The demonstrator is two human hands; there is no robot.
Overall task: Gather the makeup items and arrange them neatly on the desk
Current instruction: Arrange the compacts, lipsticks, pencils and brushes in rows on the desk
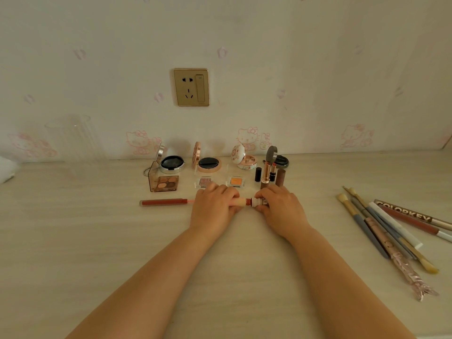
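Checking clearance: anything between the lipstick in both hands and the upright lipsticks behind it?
Nothing visible. Left hand and right hand hold the lipstick low over the desk; the upright lipsticks stand just behind the right hand, bare desk between.

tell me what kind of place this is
Probably a bedroom or dorm desk used as a makeup spot. Cartoon cat wallpaper with a wall socket backs a pale wood desk, where open compacts and brushes are laid out.
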